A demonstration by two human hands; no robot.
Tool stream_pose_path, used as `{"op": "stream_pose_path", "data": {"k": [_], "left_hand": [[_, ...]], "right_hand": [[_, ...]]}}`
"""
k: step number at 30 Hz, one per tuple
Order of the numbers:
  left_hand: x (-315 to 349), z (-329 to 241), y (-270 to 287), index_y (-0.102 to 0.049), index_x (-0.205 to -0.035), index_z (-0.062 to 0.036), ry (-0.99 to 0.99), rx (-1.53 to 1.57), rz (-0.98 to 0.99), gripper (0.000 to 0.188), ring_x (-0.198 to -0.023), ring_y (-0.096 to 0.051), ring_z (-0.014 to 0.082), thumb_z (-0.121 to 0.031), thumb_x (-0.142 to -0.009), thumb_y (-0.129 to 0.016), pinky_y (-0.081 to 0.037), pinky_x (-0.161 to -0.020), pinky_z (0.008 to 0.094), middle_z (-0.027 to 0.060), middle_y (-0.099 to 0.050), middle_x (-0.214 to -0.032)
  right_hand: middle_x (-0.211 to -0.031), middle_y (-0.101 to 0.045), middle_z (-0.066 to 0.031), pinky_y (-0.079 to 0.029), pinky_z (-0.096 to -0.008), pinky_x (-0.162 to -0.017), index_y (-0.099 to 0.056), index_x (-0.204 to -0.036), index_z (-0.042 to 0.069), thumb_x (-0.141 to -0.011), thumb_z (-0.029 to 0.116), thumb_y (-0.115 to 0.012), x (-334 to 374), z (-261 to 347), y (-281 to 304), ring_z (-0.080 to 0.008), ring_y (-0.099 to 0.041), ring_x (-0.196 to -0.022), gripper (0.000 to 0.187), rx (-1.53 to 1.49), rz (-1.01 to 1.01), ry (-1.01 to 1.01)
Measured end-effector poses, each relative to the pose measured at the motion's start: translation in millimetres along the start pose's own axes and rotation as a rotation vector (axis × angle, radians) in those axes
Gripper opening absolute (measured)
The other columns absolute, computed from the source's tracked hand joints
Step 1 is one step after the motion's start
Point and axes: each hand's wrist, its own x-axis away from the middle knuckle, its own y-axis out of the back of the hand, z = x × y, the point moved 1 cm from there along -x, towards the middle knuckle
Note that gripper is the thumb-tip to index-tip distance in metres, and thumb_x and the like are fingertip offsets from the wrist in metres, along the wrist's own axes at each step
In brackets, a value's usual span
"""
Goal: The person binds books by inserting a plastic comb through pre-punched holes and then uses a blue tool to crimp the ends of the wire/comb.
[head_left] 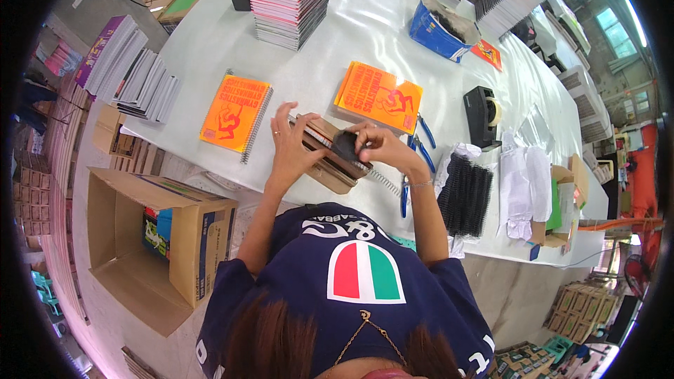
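In front of my chest a brown-covered, book-like block (333, 177) lies at a slant at the table's near edge. Along its upper side runs a row of pale edges and dark strips. My left hand (288, 146) grips its left end, thumb on the near side and fingers beyond. My right hand (385, 146) is closed, fingertips pinching a dark rounded piece (345, 146) against the block; its exact kind is unclear. A loose wire coil (385, 182) sticks out past the block's right end. Blue-handled pliers (423, 142) lie beside my right wrist.
An orange spiral notebook (235, 114) lies left; a short orange notebook stack (379, 97) lies ahead. Farther off stand a tall red-covered stack (291, 7) and a blue box (442, 31). To the right are a tape dispenser (483, 116) and black coils (465, 195). An open carton (144, 238) stands left.
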Motion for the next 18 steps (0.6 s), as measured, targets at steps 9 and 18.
{"op": "stream_pose_path", "data": {"k": [9,18], "left_hand": [[-11.8,32.8,-4.0,-0.048,-0.107,-0.0052,0.004,0.323,0.033,0.054,-0.123,-0.043,0.0326,-0.014,-0.065,-0.081,-0.036,-0.104,0.0393,0.0149,-0.044,-0.119],[-13.4,42.2,-9.5,-0.046,-0.116,-0.0077,0.078,0.419,0.079,0.065,-0.114,-0.045,0.0245,-0.014,-0.065,-0.086,-0.039,-0.099,0.0361,0.0095,-0.044,-0.115]], "right_hand": [[-0.128,-0.057,-0.0079,-0.041,-0.0295,-0.095,-0.06,-0.082,0.009,-0.074,0.037,-0.083,-14.3,17.0,-2.9,-0.0144,-0.052,-0.109,0.037,-0.196,-0.029,-0.044],[-0.117,-0.058,-0.0097,-0.044,-0.0285,-0.086,-0.06,-0.084,0.005,-0.078,0.029,-0.078,-34.4,-3.6,11.8,-0.0148,-0.052,-0.109,0.03,0.064,-0.155,-0.354]]}}
